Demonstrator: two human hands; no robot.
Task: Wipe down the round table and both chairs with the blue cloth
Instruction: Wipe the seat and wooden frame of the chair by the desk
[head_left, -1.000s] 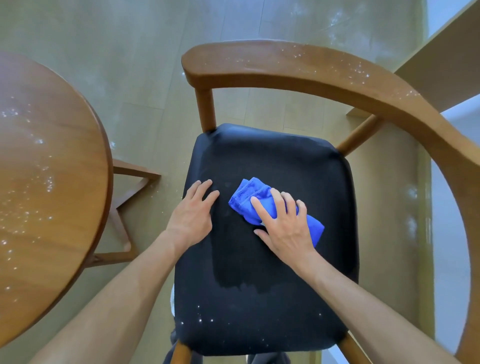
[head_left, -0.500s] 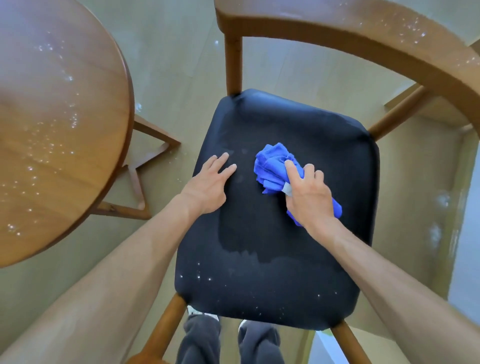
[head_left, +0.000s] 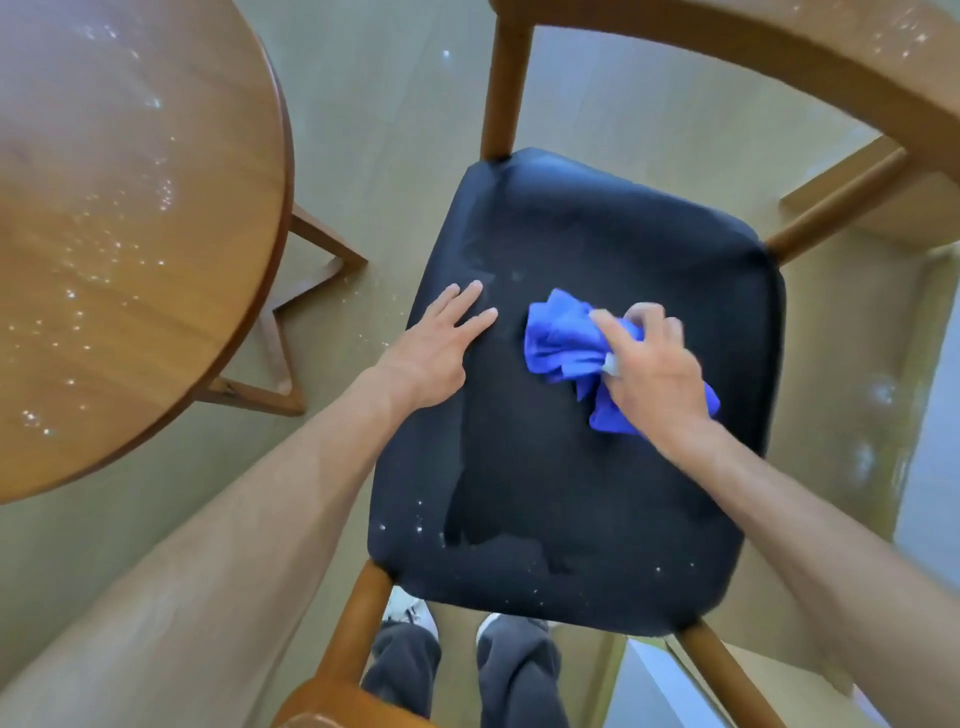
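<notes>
Wiping chair seat (head_left: 597, 467) now, mid-task by our reading. Our right hand (head_left: 649, 369) bunches blue cloth (head_left: 558, 340), grip curled round it, cloth touching black seat toward its far right part. Our left hand (head_left: 434, 345) lies flat on seat, fingers spread, holding nothing. Darker damp patch mid-seat suggests that part done; white specks remain along near edge. Chair backrest (head_left: 779, 57) speckled, unwiped. Round worktop (head_left: 130, 208) beside chair also speckled, so left to do. Second chair not in view.
</notes>
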